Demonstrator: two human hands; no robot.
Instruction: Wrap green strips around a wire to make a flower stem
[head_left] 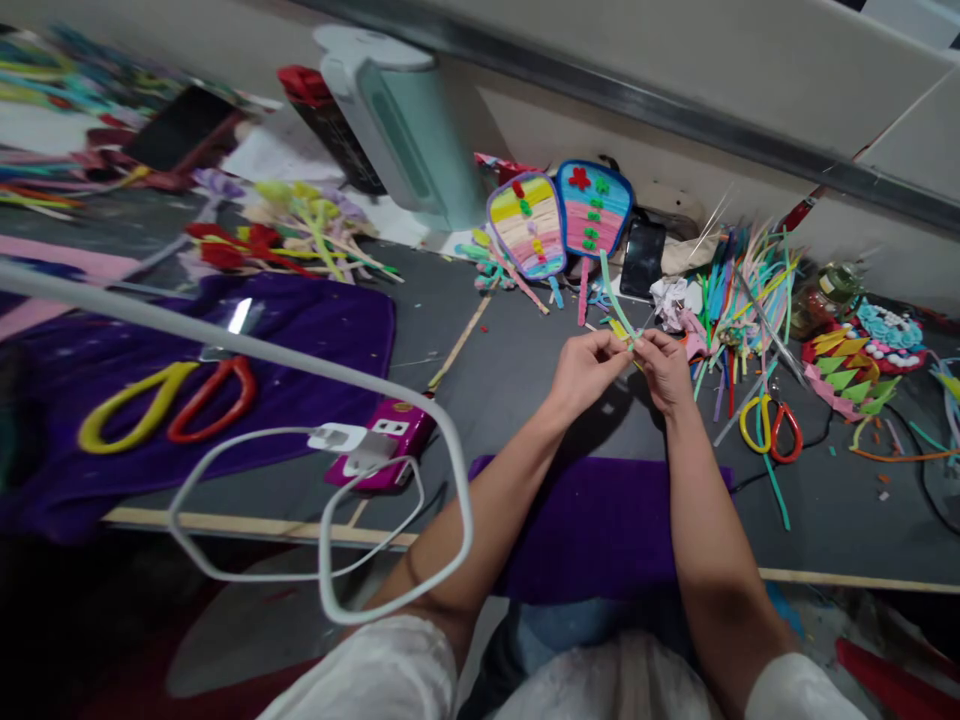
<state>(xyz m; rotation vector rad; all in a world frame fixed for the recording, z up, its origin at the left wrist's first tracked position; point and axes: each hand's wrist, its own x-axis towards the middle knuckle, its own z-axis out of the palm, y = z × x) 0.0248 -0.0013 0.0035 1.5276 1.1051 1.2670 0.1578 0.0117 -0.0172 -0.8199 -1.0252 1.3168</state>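
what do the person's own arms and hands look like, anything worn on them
The left hand and right hand are bare, with no gloves, and no watch or bracelet shows on either wrist. The forearms are uncovered too. The left sleeve and right sleeve are whitish and short.

Pale wall with dark rail behind a grey table.

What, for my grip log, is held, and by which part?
A thin pale-green strip, pinched at its lower end, beside something yellow, by both hands.
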